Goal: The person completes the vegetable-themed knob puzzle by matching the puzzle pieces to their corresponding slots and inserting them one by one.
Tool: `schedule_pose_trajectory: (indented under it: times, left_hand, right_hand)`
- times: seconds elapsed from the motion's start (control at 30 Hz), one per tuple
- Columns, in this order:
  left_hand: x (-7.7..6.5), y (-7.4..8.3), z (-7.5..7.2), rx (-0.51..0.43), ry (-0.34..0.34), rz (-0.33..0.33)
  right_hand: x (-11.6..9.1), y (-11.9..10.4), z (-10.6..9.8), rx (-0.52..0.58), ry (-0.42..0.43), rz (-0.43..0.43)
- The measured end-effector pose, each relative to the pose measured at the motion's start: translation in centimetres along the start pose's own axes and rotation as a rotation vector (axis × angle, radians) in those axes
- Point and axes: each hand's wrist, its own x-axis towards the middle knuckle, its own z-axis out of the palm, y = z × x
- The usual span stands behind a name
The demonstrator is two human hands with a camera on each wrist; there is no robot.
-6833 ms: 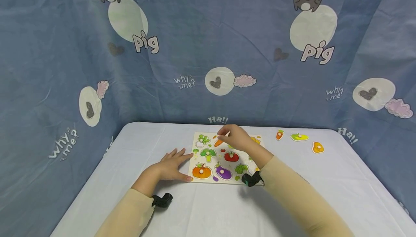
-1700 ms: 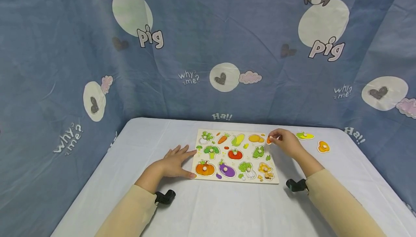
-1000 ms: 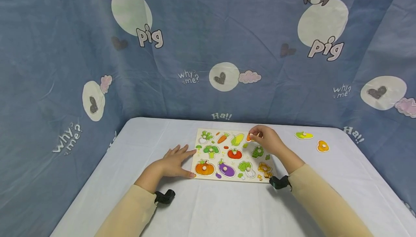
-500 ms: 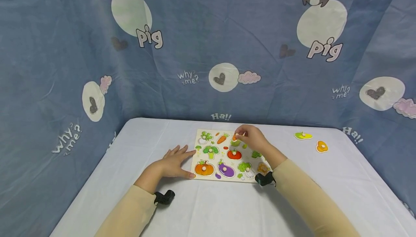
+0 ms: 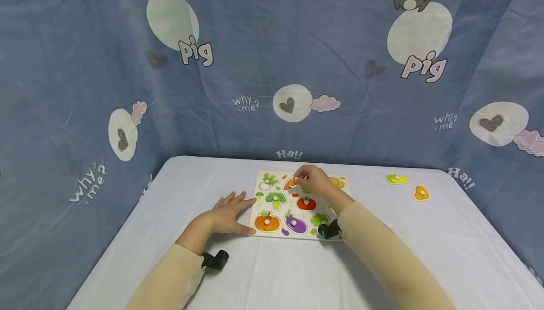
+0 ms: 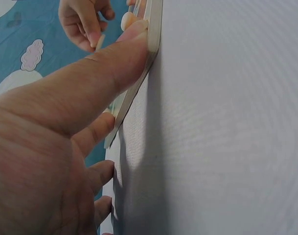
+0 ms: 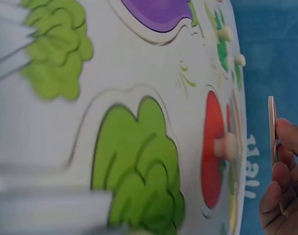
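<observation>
A pale peg puzzle board (image 5: 302, 214) with vegetable pictures lies on the table. My right hand (image 5: 314, 180) pinches a carrot puzzle piece (image 5: 291, 184) over the board's far row, by the printed carrot. The right wrist view shows that piece edge-on (image 7: 272, 127), raised above the board, between thumb and fingers. My left hand (image 5: 223, 216) lies spread at the board's left edge, its thumb (image 6: 131, 54) on the near corner. Knobbed pieces on the board include a pumpkin (image 5: 267, 222), an eggplant (image 5: 297, 226), a broccoli (image 5: 276, 200) and a tomato (image 5: 302, 205). My right forearm hides the board's right side.
To the right on the white table (image 5: 255, 277) lie a yellow-green corn-like piece (image 5: 396, 179) and an orange-yellow piece (image 5: 421, 193). A blue printed cloth (image 5: 238, 130) rises behind the table's far edge. Each wrist wears a black camera mount (image 5: 216, 259).
My right hand took the carrot piece from the table at the right and carried it leftward across the board to the printed carrot. The left hand stayed at the board's edge.
</observation>
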Motion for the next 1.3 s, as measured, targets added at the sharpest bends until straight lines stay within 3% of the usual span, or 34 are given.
schedule_pose_trajectory:
  times: [0.5, 1.3]
  left_hand:
    - [0.0, -0.2, 0.2, 0.006, 0.013, 0.011]
    - [0.0, -0.1, 0.2, 0.011, 0.018, 0.013]
  right_hand:
    - [1.1, 0.6, 2.2, 0.077, -0.019, 0.033]
    - [1.1, 0.3, 2.6, 0.054, -0.027, 0.065]
